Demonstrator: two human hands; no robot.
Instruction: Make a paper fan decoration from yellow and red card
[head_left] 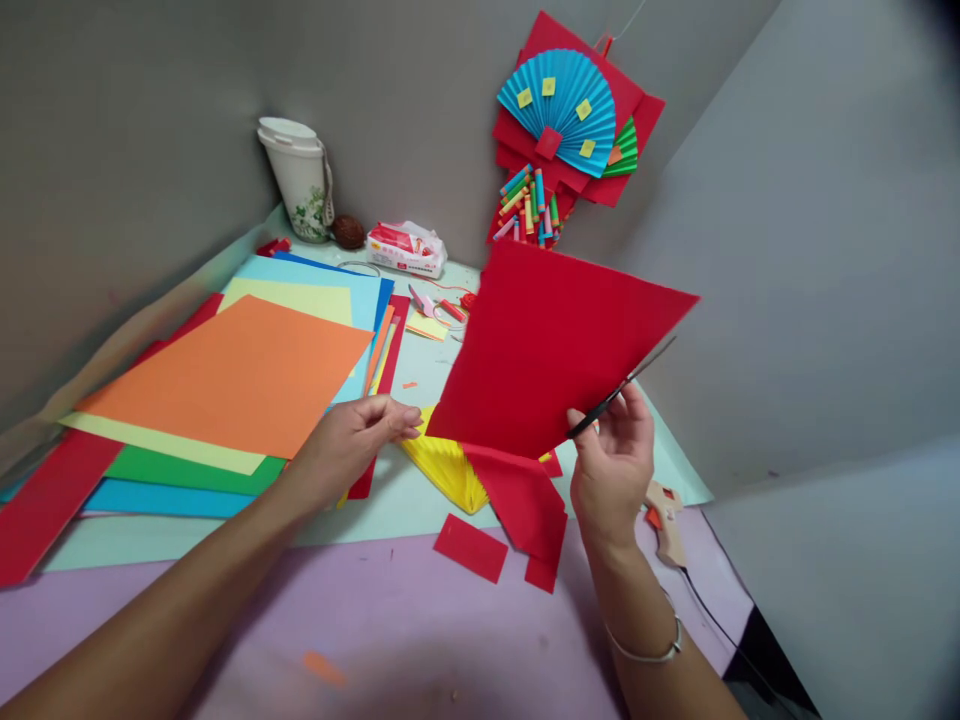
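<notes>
Well, above the desk point(375, 620), right of centre, is the red sheet point(555, 350), likely light, bendy and easily creased, best pinched flat by edge or corner. The right hand's point(619, 460) grip holds scissors point(600, 408) at its near-right edge; the left hand's point(352, 435) is narrow beside its near-left corner, contact unclear.
</notes>
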